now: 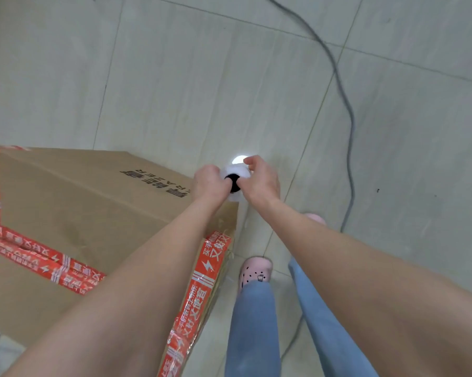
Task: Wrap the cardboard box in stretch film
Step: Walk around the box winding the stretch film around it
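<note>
A large brown cardboard box (74, 208) with red printed tape along its edges stands on the tiled floor at the left. Just past its far right corner I hold a white roll of stretch film (236, 175), seen end-on with its dark core facing me. My left hand (209, 180) grips the roll's left side, and my right hand (259, 180) grips its right side with fingers curled over the top. The length of the roll below my hands is hidden.
A grey cable (346, 110) snakes across the pale floor tiles on the right. My legs in blue jeans (256, 322) and pink clogs (255, 270) stand just right of the box. A ceiling light's reflection (238, 160) glares on the floor beyond the roll.
</note>
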The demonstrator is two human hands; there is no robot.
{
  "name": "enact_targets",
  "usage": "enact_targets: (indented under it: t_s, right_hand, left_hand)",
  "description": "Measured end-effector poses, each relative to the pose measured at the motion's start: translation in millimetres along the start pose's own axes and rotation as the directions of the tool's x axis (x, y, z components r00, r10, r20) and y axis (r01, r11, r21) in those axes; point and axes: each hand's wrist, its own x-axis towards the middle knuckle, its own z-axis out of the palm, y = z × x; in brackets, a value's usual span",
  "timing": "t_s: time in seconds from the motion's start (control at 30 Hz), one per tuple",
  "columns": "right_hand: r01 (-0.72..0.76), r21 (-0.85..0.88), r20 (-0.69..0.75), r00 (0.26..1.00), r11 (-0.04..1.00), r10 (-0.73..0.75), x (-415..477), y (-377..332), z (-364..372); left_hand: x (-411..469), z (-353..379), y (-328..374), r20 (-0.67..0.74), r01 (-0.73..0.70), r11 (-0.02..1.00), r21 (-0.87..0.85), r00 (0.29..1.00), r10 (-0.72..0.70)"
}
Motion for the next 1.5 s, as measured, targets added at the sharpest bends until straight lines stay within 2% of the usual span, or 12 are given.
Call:
enact_targets:
  t_s: [0.07,0.13,0.3,0.63,0.7,0.83,0.9,1.03,1.17,1.33,1.43,1.5]
  right_hand:
    - [-0.022,0.012,0.018,1.000,1.000,0.022,1,-2,-2]
    - [-0.035,-0.018,0.055,0.998,0.999,0.036,2,-2,-2]
    - [-0.029,0.065,0.063,0.998,0.997,0.025,11,-13,-5]
    - [-0.064,0.041,0.098,0.993,0.997,0.060,17,-21,-1]
    - [-0.067,0.013,0.110,0.992,0.998,0.065,19,-23,-3]
    - [-0.073,-0.056,0.117,0.990,0.996,0.079,20,-32,-9]
    - [-0.048,-0.129,0.110,0.992,0.990,0.062,21,-36,-12]
    - [0.018,-0.299,0.088,0.996,0.954,0.008,27,-54,-10]
    - [0.119,-0.375,0.119,0.990,0.919,-0.079,35,-78,5]
    - [0.082,-0.195,0.092,0.994,0.977,-0.065,39,-94,26]
    - [0.012,-0.188,0.121,0.993,0.982,0.011,40,-98,31]
    - [0.016,-0.211,0.104,0.995,0.977,0.006,43,-101,33]
  left_hand:
    - [2,-2,-2,0.004,0.106,0.987,-0.120,0.994,-0.106]
    - [3,-3,2,0.054,0.145,0.983,-0.116,0.989,-0.139]
    - [12,-8,16,-0.010,0.011,0.996,0.089,1.000,-0.010]
    - [23,-17,20,0.048,0.007,0.988,0.155,0.999,-0.015]
    - [19,-18,23,0.022,-0.050,0.967,0.251,0.999,0.046]
    - [20,-24,29,0.024,-0.268,0.879,0.395,0.959,0.282]
    - [26,-30,31,0.042,-0.296,0.851,0.435,0.950,0.309]
    - [35,-41,24,0.024,-0.213,0.920,0.329,0.976,0.218]
    - [45,-54,7,-0.019,0.000,0.995,0.098,1.000,0.002]
    - [53,-76,-14,-0.019,0.269,0.952,-0.144,0.961,-0.274]
    - [57,-79,-23,0.068,0.317,0.915,-0.249,0.948,-0.310]
    - [62,-79,-24,0.095,0.272,0.943,-0.192,0.961,-0.258]
